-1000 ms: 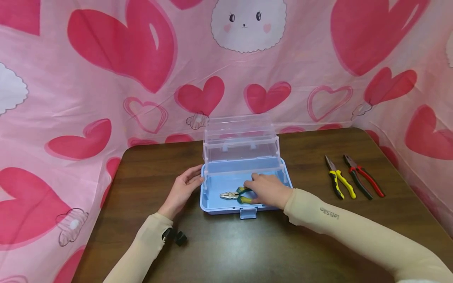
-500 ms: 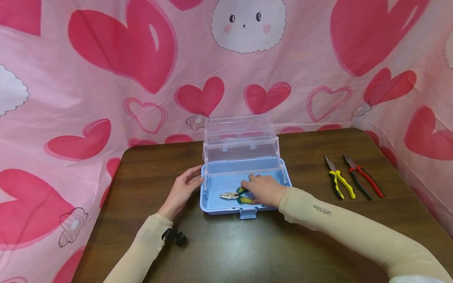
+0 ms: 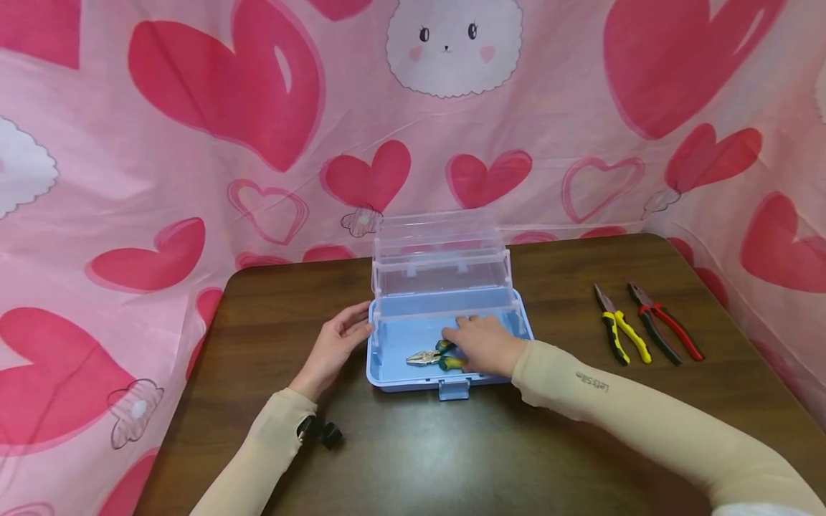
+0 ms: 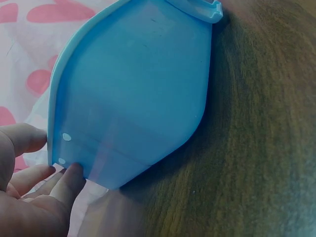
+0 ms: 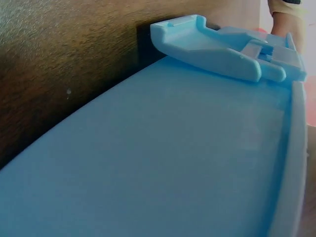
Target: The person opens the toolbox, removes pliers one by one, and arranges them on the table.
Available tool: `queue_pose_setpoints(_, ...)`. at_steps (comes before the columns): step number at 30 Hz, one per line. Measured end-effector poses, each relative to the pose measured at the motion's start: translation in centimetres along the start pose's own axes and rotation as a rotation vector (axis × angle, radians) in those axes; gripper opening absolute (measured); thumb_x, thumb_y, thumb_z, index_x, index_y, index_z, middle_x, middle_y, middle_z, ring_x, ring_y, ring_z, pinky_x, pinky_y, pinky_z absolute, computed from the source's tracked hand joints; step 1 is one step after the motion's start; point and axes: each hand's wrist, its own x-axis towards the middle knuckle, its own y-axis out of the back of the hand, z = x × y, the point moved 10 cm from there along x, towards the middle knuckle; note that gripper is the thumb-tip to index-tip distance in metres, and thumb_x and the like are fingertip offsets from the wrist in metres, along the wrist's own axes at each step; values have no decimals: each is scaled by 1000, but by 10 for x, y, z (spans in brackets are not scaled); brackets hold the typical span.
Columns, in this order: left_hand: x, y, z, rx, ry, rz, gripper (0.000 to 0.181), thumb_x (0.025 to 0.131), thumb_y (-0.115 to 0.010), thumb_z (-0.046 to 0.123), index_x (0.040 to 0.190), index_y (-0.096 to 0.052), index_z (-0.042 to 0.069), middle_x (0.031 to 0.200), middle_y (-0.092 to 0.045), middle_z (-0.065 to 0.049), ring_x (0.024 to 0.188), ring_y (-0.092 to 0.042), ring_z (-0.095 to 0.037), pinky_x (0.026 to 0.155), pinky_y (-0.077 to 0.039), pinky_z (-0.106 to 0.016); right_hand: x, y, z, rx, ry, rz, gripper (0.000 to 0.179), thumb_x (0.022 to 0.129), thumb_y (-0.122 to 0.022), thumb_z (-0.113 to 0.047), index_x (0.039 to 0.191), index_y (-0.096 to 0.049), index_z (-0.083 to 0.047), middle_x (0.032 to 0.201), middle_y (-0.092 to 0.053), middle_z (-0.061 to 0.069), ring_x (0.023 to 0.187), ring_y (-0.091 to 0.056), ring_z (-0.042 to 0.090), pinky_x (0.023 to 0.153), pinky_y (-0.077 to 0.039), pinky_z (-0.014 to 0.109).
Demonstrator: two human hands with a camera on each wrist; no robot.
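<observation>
In the head view, a light blue toolbox [image 3: 422,326] stands on the table with its clear lid [image 3: 441,247] raised. Green-and-yellow combination pliers [image 3: 422,357] lie in it, metal nose to the left. My right hand [image 3: 487,345] reaches into the box and grips the pliers' handles, hiding their ends. At the box's left side is my left hand [image 3: 335,347], its fingers touching the outside near the back corner. The left wrist view shows these fingers [image 4: 74,180] against the blue wall [image 4: 128,89]. Only the box's outer wall [image 5: 148,163] and latch [image 5: 212,49] fill the right wrist view.
To the right of the box lie yellow-and-black long-nose pliers [image 3: 619,326] and red-and-black pliers [image 3: 665,322]. A pink heart-patterned cloth [image 3: 361,72] hangs behind the wooden table [image 3: 303,301]. Black gear [image 3: 319,431] is on the left wrist.
My right hand first shifts left along the pliers' handles, then slightly right, and the pliers slide a little to the right inside the box. My left hand stays at the box's side.
</observation>
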Motion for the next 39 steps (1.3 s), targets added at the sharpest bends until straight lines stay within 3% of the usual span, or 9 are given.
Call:
queue_pose_setpoints(4, 0, 0, 0, -4, -1, -4, 56, 103, -68, 24, 153, -50, 10, 154, -53, -14, 139, -56, -30, 109, -49, -38, -2, 2, 3, 52, -3, -19, 50, 84, -90, -28, 126, -67, -12, 114, -69, 14, 95, -67, 31, 79, -61, 50)
queue_pose_setpoints(14, -1, -2, 2, -19, -7, -15, 55, 103, -67, 22, 154, -49, 9, 154, -53, -16, 140, -54, -31, 110, -48, -40, -7, 8, 6, 164, 78, -62, 44, 84, -88, -26, 122, -69, -12, 102, -67, 7, 78, -61, 17, 72, -60, 38)
queue_pose_setpoints(23, -1, -2, 1, -15, -13, -7, 54, 103, -67, 21, 153, -49, 9, 154, -53, -16, 140, -55, -32, 109, -49, -40, -14, 9, 16, 322, 114, -178, 46, 88, -84, -26, 130, -69, -13, 109, -68, 3, 90, -62, 16, 84, -57, 38)
queue_pose_setpoints(30, -1, -2, -2, -7, -9, 0, 54, 103, -68, 22, 153, -50, 9, 154, -53, -15, 140, -55, -31, 110, -49, -40, -19, 9, 21, 449, 171, -191, 46, 88, -83, -26, 131, -68, -16, 112, -67, -2, 98, -63, 16, 90, -57, 38)
queue_pose_setpoints(35, -1, -2, -2, -3, -15, -1, 55, 103, -68, 23, 153, -50, 10, 154, -53, -15, 140, -55, -32, 110, -48, -41, -22, 6, 29, 563, 146, -228, 48, 90, -82, -29, 133, -65, -20, 114, -66, -5, 104, -63, 16, 94, -56, 42)
queue_pose_setpoints(39, -2, -1, -1, 0, -12, 4, 55, 103, -68, 24, 153, -50, 11, 155, -52, -13, 140, -55, -30, 110, -48, -40, -28, 9, 33, 637, 104, -273, 49, 90, -82, -28, 134, -63, -22, 115, -65, -5, 105, -61, 18, 88, -57, 38)
